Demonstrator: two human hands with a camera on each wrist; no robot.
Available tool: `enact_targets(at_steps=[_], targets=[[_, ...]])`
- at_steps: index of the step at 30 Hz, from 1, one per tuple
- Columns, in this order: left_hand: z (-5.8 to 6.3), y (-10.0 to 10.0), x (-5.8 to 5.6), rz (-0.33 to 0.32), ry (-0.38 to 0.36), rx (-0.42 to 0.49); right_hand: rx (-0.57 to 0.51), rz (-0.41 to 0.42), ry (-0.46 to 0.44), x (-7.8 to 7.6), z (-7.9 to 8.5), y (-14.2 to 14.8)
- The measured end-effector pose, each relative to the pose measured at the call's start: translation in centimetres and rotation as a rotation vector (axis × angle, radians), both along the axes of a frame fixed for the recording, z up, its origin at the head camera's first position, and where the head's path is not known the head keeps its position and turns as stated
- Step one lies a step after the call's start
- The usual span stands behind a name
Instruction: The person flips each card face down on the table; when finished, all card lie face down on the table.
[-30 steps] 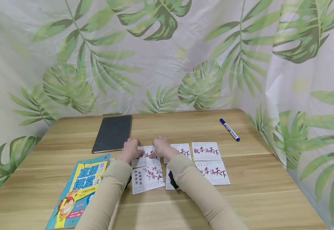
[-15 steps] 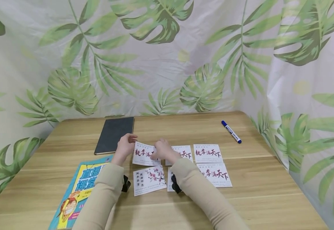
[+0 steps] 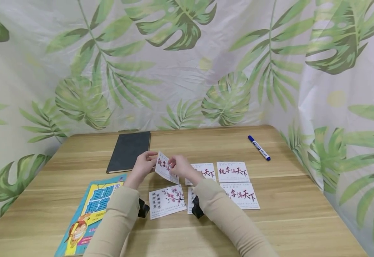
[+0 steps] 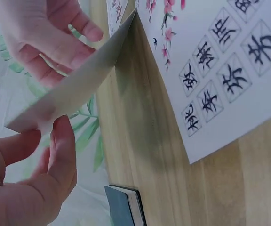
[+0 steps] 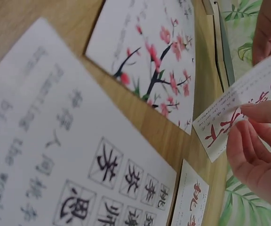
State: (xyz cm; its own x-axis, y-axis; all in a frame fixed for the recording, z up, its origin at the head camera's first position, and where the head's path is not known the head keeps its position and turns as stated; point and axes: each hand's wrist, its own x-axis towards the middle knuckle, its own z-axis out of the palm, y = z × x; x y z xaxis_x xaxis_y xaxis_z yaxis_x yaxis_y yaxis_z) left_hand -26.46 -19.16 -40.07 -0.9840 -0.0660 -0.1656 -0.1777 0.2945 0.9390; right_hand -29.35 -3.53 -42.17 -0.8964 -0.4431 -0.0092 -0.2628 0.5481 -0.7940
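Note:
A white card with red calligraphy [image 3: 166, 167] is tilted up off the table. My left hand [image 3: 144, 164] pinches it near its left edge; in the left wrist view, thumb and fingers [image 4: 62, 141] meet at a corner, with the plain back showing. The right hand [image 3: 181, 167] is at the card's printed face, fingers loosely bent; in the right wrist view, its thumb and fingers [image 5: 243, 136] lie over the red characters, and whether they touch is unclear. A blossom card [image 3: 167, 200] lies just below, printed side up. My right forearm partly covers another blossom card [image 5: 79, 127].
Three more red-lettered cards lie to the right, including a top-right card [image 3: 233, 172] and a lower-right card [image 3: 243, 196]. A dark notebook [image 3: 129, 151] lies behind my left hand. A blue-capped marker [image 3: 259, 148] is far right; a colourful book [image 3: 88, 210] lies by my left forearm.
The red-lettered card has gone from lying flat to tilted up, its left side raised. My left hand first drew away to the left, then came back to the card's edge.

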Motion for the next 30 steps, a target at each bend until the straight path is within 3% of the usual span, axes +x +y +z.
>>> enact_targets(at_steps=[5,10,18,27,30], targets=[[-0.4,0.5,0.0,-0.032,-0.012,0.014,-0.176,-0.004,-0.143,-0.1,0.2,0.3],[-0.7,0.9,0.0,-0.035,-0.032,0.027,-0.280,-0.028,-0.263,-0.1,0.3,0.5],[-0.6,1.4,0.1,-0.077,-0.050,0.044,-0.325,-0.047,-0.315,-0.1,0.8,0.6],[-1.4,1.4,0.3,-0.083,-0.042,-0.049,-0.353,0.014,-0.374,0.1,1.0,1.2],[-1.5,1.3,0.3,-0.082,-0.048,-0.086,-0.406,0.039,-0.372,0.0,1.3,1.4]])
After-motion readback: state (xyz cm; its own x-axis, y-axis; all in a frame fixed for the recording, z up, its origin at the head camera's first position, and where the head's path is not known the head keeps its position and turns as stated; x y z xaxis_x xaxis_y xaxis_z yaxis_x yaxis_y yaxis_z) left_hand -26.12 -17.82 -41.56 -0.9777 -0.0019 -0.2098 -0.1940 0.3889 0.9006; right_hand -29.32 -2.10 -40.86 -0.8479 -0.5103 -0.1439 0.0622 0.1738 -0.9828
